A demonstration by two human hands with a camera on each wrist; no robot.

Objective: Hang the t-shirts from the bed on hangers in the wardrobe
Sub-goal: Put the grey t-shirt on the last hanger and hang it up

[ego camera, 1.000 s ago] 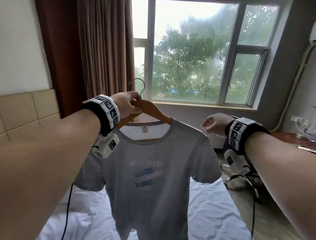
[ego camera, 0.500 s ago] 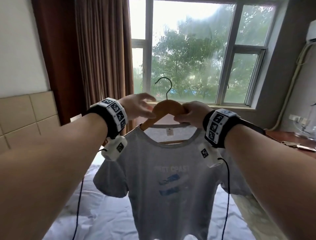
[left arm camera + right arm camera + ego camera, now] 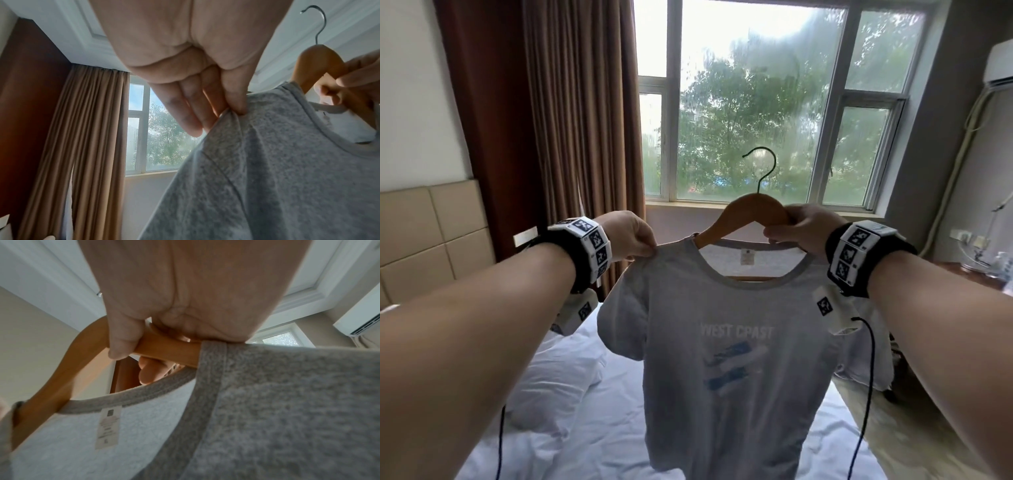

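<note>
A grey t-shirt (image 3: pixel 722 359) with blue print hangs in the air on a wooden hanger (image 3: pixel 743 212) with a dark metal hook, above the bed. My right hand (image 3: pixel 796 228) grips the hanger's right arm beside the collar; the right wrist view shows its thumb and fingers wrapped round the wooden hanger (image 3: pixel 164 348). My left hand (image 3: pixel 635 240) pinches the t-shirt's left shoulder, and in the left wrist view thumb and forefinger nip the grey t-shirt (image 3: pixel 267 162) at the seam. The wardrobe is out of sight.
The bed (image 3: pixel 585 428) with white sheets lies below the shirt. Brown curtains (image 3: pixel 571 120) hang at the left of a large window (image 3: pixel 756 102). An air conditioner (image 3: pixel 996 68) sits high on the right wall. A desk (image 3: pixel 976 274) stands at the right.
My right hand came over and took the hanger, which rose and shifted right. My left hand let go of the hanger and now pinches the shirt's left shoulder.
</note>
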